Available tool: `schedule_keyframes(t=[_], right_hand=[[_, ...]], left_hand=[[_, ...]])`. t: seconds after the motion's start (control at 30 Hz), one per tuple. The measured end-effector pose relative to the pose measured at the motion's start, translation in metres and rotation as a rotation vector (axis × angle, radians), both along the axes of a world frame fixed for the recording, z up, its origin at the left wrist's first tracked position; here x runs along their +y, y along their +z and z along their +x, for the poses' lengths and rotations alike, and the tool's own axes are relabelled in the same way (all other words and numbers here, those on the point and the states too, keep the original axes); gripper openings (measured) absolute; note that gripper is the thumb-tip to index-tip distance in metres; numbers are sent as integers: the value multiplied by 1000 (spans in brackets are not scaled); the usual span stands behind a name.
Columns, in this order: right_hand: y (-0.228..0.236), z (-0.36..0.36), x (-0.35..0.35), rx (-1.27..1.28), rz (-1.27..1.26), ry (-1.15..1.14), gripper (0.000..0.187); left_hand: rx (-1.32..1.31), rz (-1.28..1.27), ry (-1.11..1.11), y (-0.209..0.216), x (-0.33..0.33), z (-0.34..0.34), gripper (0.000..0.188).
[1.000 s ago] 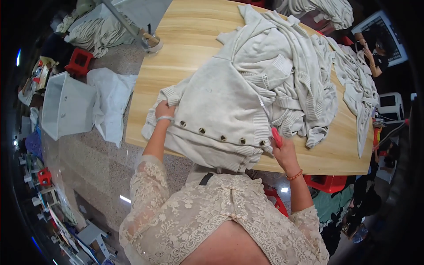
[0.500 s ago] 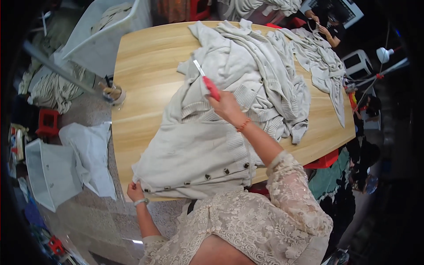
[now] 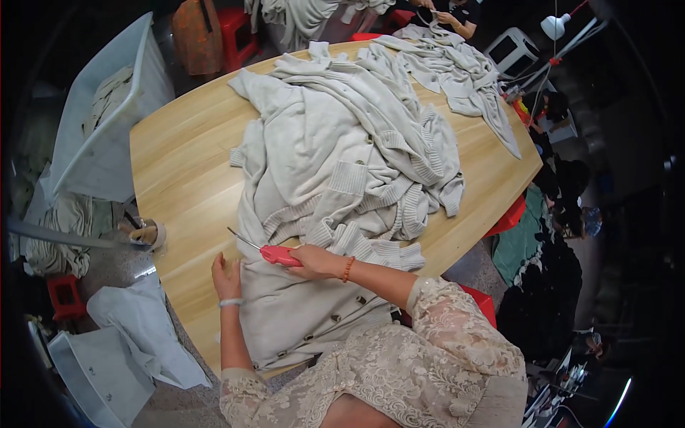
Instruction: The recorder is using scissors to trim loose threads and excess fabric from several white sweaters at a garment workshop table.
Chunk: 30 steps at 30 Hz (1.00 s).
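My right hand (image 3: 310, 262) is wrapped round the red handle of a tool with a thin metal blade (image 3: 280, 255), which points up and to the left. Beneath it a light grey knitted cardigan (image 3: 275, 310) lies on the table, its row of dark buttons running along the near side. At the cardigan's left edge, my left hand (image 3: 227, 277) is raised with its fingers apart, holding nothing. Whether its fingertips touch the knit is hard to tell. Beyond both hands a heap of similar grey cardigans (image 3: 307, 153) with ribbed cuffs and hems covers the middle of the table.
The wooden table (image 3: 182, 185) has a curved outline. A jar of tools (image 3: 148, 234) stands by its left edge. White bins (image 3: 107, 128) and a white sack (image 3: 146, 324) are to the left. Another person's hands (image 3: 444, 18) work at the far side, near more grey garments (image 3: 464, 75).
My right hand has come nearer and left with the red-handled tool. The left hand has let go of the cardigan's near left corner and moved up its left edge. The view has shifted.
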State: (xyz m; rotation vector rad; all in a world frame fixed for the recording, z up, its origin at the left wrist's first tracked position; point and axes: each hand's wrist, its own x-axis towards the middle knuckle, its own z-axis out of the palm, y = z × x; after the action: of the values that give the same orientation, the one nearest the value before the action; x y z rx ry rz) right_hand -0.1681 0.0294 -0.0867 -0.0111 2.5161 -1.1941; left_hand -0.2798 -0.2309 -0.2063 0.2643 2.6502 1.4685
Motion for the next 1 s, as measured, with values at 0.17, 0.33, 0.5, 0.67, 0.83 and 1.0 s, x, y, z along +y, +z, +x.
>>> schedule_keyframes(t=[0.17,0.33,0.5,0.67,0.83,1.0], right_hand=[[50,66,68,226,4,-411,24],[70,116,190,349,264,-969,28],[48,147,300,252,535,-1086,36],[17,146,341,183,653,-940,43],[-18,137,366,141,569,-920,32],[3,136,367,219,238,-906,23]], left_hand=[[8,-34,-22,-1,78,-41,67],[63,179,-7,30,93,-29,30],[19,322,7,80,68,19,24],[67,30,-691,175,114,98,23],[-144,-245,-1046,155,143,159,10],[229,-241,-486,132,170,151,20]])
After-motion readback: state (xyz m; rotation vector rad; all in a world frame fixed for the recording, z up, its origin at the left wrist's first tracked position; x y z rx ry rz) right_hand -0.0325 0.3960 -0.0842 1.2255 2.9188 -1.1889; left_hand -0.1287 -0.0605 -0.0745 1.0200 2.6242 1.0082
